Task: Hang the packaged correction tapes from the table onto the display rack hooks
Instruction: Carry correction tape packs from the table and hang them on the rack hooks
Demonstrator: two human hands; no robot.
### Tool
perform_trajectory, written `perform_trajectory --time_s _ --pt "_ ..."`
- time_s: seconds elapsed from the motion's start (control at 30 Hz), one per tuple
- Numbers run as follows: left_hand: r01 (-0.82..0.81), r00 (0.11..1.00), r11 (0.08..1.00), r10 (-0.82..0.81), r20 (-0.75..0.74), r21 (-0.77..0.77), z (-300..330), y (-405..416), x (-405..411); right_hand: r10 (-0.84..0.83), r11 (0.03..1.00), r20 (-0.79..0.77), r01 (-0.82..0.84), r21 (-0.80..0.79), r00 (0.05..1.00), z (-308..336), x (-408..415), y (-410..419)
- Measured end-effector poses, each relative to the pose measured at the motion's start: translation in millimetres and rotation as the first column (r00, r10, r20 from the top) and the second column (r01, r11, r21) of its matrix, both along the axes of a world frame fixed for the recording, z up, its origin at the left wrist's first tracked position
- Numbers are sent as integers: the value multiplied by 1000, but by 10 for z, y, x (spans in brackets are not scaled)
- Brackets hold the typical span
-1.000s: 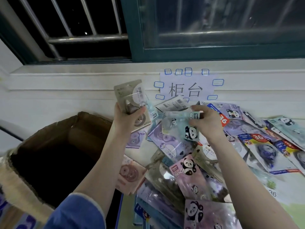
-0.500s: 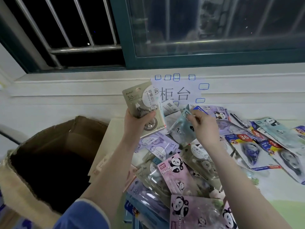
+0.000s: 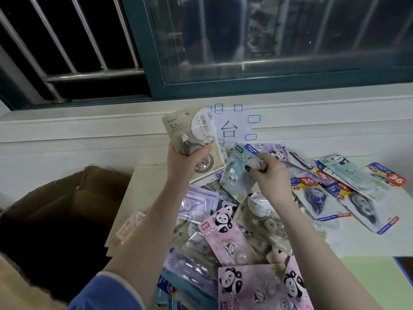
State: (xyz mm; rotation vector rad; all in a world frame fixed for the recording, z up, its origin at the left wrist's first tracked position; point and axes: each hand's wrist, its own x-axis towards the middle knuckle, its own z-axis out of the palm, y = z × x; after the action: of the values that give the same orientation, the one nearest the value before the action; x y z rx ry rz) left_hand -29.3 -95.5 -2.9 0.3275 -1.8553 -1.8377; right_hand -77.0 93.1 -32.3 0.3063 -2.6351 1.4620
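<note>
1. My left grip (image 3: 187, 162) clasped a beige correction tape pack (image 3: 192, 135), raised upright
2. My right grip (image 3: 271, 175) pinched a teal panda pack (image 3: 237, 173) above the counter (image 3: 357, 240) pile

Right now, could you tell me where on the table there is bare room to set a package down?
Bare tabletop lies between the cardboard box and the package pile; another bare strip runs below the blue packages. The middle is crowded.
</note>
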Motion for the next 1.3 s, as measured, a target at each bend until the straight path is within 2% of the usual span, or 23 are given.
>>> perform_trajectory --time_s 0.2,0.43,0.7,0.87,1.0,1.1,1.3 --pt "14 998 1000 -14 67 -1 60 23 86 -114 989 -74 106 -103 991 174 127 18" --pt "79 993 987 -90 71 143 113 75 390 -250 962 -159 227 -154 955 336 541 160" --pt "337 938 921 -346 13 195 122 499 977 -546 836 -168 518 -184 821 372 1600 646" --pt "519 846 831 -532 14 200 109 1188 1371 -752 659 -182 733 -170 634 417 2492 1215" --pt "650 736 730 -674 63 210 173 1924 1756 -870 482 -214 856 -187 444 470 3280 1819" --pt "743 639 633 -767 50 217 232 2548 2153 -929 343 -222 914 -218 296 474 3948 2266" --pt "893 385 374 -923 4 249 247 3974 3308 -982 87 -187 953 -290 33 400 5505 3197"
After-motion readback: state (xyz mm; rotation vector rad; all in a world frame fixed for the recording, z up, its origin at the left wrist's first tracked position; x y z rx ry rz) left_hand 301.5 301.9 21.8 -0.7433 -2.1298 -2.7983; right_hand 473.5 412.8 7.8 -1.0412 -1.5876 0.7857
